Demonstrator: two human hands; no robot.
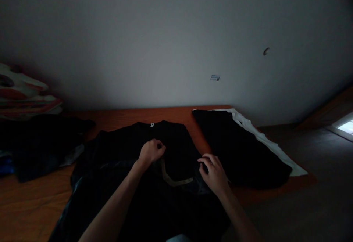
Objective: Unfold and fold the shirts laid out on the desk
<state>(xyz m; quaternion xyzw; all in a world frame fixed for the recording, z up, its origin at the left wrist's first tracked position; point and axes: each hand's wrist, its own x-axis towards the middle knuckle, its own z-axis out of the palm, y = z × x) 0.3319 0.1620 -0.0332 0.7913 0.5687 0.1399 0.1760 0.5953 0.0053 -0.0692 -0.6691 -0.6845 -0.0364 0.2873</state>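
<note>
A black shirt lies spread in front of me, with a small white tag at its collar. A pale angled strip shows on the dark fabric between my hands. My left hand is over the upper middle of the shirt, its fingers curled and pinching dark cloth. Toward the shirt's right side, my right hand has its thumb and fingers bent together on the fabric. The dimness hides the exact folds and the cloth edges at my fingertips.
To the right, folded black cloth lies on white cloth. Dark clothes are heaped at the left, below a patterned folded stack. Beneath everything is an orange-brown surface, against a grey wall.
</note>
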